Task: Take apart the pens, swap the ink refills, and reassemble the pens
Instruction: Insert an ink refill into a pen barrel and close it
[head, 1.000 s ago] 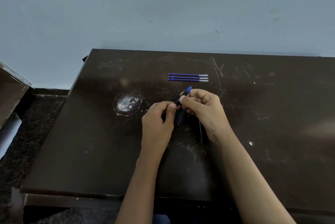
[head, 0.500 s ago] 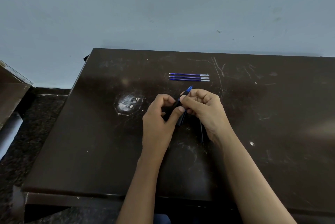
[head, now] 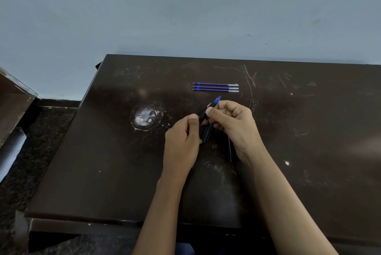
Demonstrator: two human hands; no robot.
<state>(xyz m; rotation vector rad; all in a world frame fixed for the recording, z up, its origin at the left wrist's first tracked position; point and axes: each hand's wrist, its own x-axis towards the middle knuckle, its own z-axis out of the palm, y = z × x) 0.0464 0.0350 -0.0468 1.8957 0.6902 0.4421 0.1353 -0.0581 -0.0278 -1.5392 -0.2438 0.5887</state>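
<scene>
Both hands meet over the middle of the dark table point(head: 103, 162). My right hand point(head: 233, 126) pinches a blue and black pen point(head: 215, 102) whose blue tip points up and away. My left hand point(head: 181, 143) grips the pen's dark lower end with thumb and fingers. Another dark pen part point(head: 206, 134) lies on the table under the hands. A thin dark rod point(head: 229, 151) lies beside my right wrist, partly hidden. Three blue ink refills point(head: 215, 87) lie side by side beyond the hands.
A worn white patch point(head: 145, 117) marks the table left of the hands. The pale wall point(head: 185, 7) rises right behind the table's far edge. A brown box point(head: 12, 100) and a pale roll point(head: 10, 149) sit on the floor at left.
My left hand's thumb has shifted along the pen's dark end between the frames. The pen stays pinched in my right hand at nearly the same spot. The refills have not moved.
</scene>
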